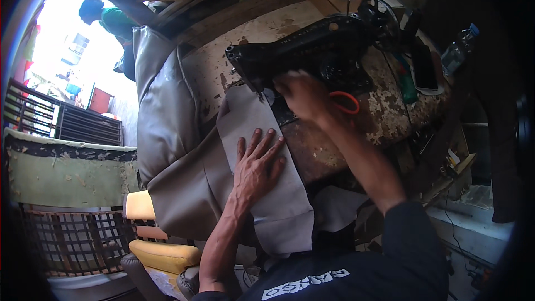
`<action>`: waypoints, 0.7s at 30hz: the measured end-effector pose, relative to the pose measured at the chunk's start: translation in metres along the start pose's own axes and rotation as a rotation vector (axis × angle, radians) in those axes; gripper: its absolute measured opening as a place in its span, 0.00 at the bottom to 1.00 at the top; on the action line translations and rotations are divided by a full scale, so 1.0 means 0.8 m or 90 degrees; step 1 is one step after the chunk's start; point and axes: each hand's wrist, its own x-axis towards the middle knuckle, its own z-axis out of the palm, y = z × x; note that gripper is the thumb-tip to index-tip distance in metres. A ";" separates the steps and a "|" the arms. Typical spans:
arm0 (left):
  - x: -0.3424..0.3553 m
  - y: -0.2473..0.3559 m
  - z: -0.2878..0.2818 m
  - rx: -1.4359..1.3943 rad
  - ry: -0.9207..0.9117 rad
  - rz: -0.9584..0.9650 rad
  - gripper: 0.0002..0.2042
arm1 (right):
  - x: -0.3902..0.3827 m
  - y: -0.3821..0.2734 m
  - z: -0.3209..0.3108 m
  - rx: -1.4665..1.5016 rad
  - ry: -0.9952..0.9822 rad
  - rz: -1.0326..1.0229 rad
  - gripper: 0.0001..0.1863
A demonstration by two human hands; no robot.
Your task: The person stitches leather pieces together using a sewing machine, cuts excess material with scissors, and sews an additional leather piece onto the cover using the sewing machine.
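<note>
My left hand (255, 164) lies palm down, fingers apart, on a long grey strip of material (281, 217), which runs up to the needle end of a black sewing machine (329, 47). My right hand (298, 92) is curled beside that needle end; I cannot make out what its fingers hold. An orange ring-shaped object (345, 102) rests just right of it on the worn wooden table (317, 156). Larger brown-grey material (189, 189) hangs under and left of the strip.
A shiny grey cover (161, 117) drapes at the left. A phone (424, 67), a green object (405, 86) and a bottle (456, 50) stand at the right. A person (108, 17) is beyond the railing (83, 122). Yellow cushions (164, 253) lie below left.
</note>
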 end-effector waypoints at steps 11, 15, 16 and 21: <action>-0.003 -0.011 0.001 0.014 0.005 0.020 0.26 | 0.099 0.082 0.125 0.138 -0.171 -0.101 0.29; 0.015 0.000 0.011 -0.013 0.012 0.044 0.26 | 0.095 0.145 0.148 0.443 -0.166 -0.025 0.21; 0.015 -0.002 0.010 -0.011 0.004 0.040 0.26 | 0.092 0.148 0.157 0.554 -0.156 -0.006 0.20; 0.015 -0.018 -0.002 0.002 -0.004 0.027 0.27 | 0.098 0.109 0.148 0.241 -0.064 -0.175 0.19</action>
